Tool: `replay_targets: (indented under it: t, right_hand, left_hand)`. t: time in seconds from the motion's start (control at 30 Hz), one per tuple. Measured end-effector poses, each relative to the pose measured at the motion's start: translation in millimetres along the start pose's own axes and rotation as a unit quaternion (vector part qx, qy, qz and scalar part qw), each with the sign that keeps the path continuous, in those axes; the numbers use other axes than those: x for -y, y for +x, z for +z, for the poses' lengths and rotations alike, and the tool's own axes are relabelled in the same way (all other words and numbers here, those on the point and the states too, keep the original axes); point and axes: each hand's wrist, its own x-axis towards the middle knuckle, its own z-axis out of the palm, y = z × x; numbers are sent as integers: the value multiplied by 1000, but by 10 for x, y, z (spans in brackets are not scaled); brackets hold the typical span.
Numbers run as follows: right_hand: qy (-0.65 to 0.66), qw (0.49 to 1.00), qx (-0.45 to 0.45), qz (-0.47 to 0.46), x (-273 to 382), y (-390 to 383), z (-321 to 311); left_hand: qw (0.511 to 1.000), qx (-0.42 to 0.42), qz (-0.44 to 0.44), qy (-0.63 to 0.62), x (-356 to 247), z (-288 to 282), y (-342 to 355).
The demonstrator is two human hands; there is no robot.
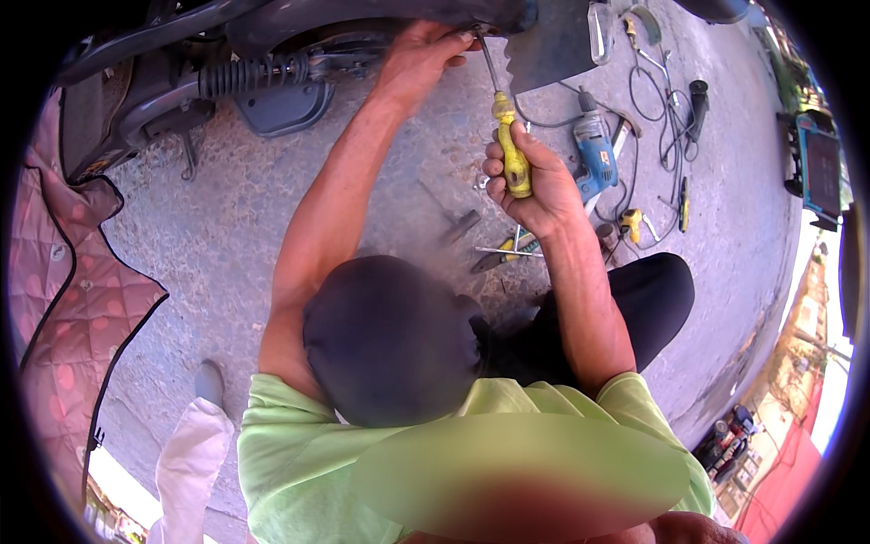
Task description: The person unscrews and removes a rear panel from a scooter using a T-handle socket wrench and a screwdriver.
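Observation:
My right hand (535, 177) is closed round the yellow handle of a screwdriver (515, 150). Its metal shaft points up and slightly left, to the lower edge of a dark body panel (381, 20) on a scooter or motorcycle. My left hand (421, 63) reaches up beside the shaft's tip. Its fingers are bent together at the panel's edge, and whatever they pinch is too small or hidden to name. Right of the tip hangs a dark flap (557, 50), probably a mudguard.
A blue power drill (595, 154) lies on the concrete right of my right hand. A hammer (460, 227), pliers (494, 261) and a tangled cable (672, 118) lie around. A coil-spring shock absorber (258, 77) and pink quilted cloth (68, 290) are left. Someone's pale-trousered leg (190, 453) stands lower left.

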Motion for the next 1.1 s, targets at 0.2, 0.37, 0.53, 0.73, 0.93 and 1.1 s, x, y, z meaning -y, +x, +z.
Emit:
replay_targets:
  t: [0.2, 0.37, 0.53, 0.73, 0.93, 1.1]
  right_hand:
    - [125, 965, 205, 103, 79, 65, -242]
    - [38, 997, 57, 23, 30, 14, -82]
    - [86, 983, 141, 75, 42, 78, -270]
    - [16, 999, 47, 1, -8, 36, -102]
    - [105, 975, 177, 85, 26, 124, -335]
    - [47, 997, 67, 14, 44, 43, -132]
  left_hand:
    - [999, 25, 12, -26, 214, -117, 153]
    - [1000, -2, -4, -10, 68, -18, 44]
    - [1000, -11, -11, -5, -64, -7, 4]
    - [1000, -11, -16, -18, -44, -24, 14]
    - [999, -4, -14, -37, -20, -26, 27]
    - [999, 0, -18, -40, -13, -54, 32]
